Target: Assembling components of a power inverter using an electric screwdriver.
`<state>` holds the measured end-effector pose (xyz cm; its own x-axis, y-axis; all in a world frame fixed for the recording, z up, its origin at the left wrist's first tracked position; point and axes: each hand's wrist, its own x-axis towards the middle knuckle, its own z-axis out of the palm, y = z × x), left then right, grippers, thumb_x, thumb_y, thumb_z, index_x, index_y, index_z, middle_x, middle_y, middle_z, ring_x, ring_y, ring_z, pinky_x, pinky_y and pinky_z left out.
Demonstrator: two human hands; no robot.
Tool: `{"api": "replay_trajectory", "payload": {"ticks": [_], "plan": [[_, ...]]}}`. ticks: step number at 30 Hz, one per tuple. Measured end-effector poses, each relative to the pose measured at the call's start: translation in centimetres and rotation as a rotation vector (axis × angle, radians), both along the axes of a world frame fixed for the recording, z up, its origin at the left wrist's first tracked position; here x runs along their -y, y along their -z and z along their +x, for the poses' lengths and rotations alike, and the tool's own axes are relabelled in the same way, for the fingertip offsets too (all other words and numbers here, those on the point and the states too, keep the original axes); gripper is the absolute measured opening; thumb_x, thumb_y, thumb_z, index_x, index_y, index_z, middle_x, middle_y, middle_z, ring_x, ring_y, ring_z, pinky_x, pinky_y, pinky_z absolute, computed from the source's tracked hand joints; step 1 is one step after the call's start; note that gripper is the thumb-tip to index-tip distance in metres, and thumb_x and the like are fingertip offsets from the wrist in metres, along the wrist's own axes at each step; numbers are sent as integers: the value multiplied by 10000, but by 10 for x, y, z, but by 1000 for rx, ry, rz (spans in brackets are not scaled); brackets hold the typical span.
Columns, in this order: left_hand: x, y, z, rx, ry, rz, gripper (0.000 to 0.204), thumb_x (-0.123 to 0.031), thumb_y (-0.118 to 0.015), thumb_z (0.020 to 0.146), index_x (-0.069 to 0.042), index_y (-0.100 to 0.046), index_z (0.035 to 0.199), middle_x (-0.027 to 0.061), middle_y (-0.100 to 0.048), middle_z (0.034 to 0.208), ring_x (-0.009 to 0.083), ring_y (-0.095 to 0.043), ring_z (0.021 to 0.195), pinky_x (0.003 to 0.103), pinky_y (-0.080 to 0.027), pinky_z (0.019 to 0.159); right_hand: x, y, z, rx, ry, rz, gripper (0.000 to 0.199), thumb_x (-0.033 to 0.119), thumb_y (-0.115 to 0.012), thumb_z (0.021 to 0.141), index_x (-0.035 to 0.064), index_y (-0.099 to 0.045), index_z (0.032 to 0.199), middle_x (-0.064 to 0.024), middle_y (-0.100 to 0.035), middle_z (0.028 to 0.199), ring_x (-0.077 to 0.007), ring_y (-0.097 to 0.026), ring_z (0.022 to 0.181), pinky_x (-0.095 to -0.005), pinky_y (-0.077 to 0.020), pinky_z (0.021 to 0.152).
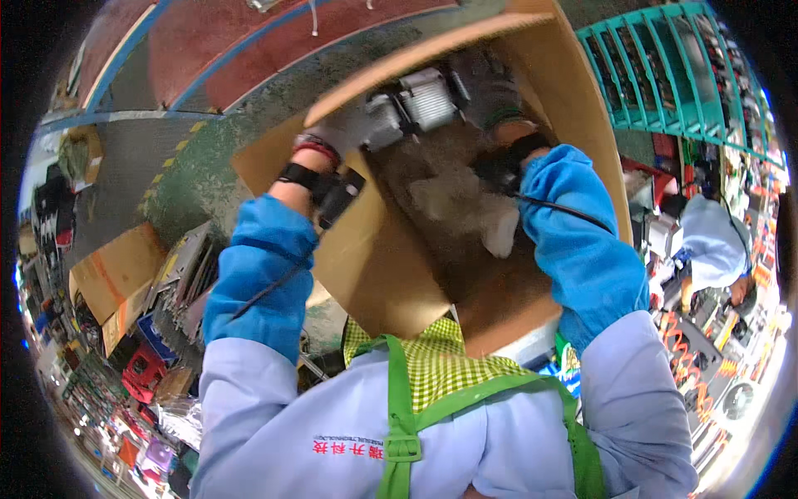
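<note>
Over the far part of a large open cardboard box [499, 320] is a silvery finned metal part, like a small motor [428, 101], with dark ends. My left hand [347, 126], in what looks like a grey glove, closes on its left end. At its right end my right hand [492, 93] grips it too. Both hands are smeared by motion, so single fingers are hard to make out. Crumpled clear plastic [461, 200] lies deeper in the box. Black devices are strapped to both wrists, with cables along the blue sleeves.
Box flaps stand out on the left and far sides. A teal rack [657, 71] holds dark parts at the far right. Another person [715, 241] bends over a cluttered bench at right. Flattened cardboard [120, 279] and a red crate [143, 373] are at left.
</note>
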<state>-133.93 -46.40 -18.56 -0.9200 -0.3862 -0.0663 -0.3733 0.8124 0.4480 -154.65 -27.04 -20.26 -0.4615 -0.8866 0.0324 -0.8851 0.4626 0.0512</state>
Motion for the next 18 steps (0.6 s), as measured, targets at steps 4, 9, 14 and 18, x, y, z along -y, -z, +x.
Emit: {"api": "replay_trajectory", "payload": {"ticks": [4,9,14,18], "plan": [[0,34,-11,172,-108,306,686,-525,-664,871,-62,-530,1360,228,-650,1226,336,-619,1153,430,-480,991,27,-12,-23,237,-76,138,686,341,-732,783,196,-517,1418,-196,-416,1511,-416,-347,1415,-596,-214,1186],[-16,95,-57,56,46,219,863,-554,-732,795,-47,-448,1433,206,-558,1364,350,-523,1276,450,-420,1070,50,-17,-24,261,-71,225,475,379,-676,839,128,-660,1242,-194,-643,1252,-377,-569,1224,-539,-396,1080],[-9,74,-101,189,135,325,1123,-710,-714,706,12,-363,1491,251,-403,1514,372,-377,1421,442,-310,1179,39,-16,-15,93,-50,-32,522,453,-693,798,131,-670,1209,-150,-648,1263,-373,-574,1200,-541,-444,1014],[2,36,-133,695,284,128,1243,-793,-678,684,29,-291,1532,268,-320,1566,396,-328,1449,454,-297,1191,9,-25,-1,70,-80,-59,479,369,-652,877,105,-603,1274,-161,-643,1233,-352,-553,1220,-557,-398,1045]]}}
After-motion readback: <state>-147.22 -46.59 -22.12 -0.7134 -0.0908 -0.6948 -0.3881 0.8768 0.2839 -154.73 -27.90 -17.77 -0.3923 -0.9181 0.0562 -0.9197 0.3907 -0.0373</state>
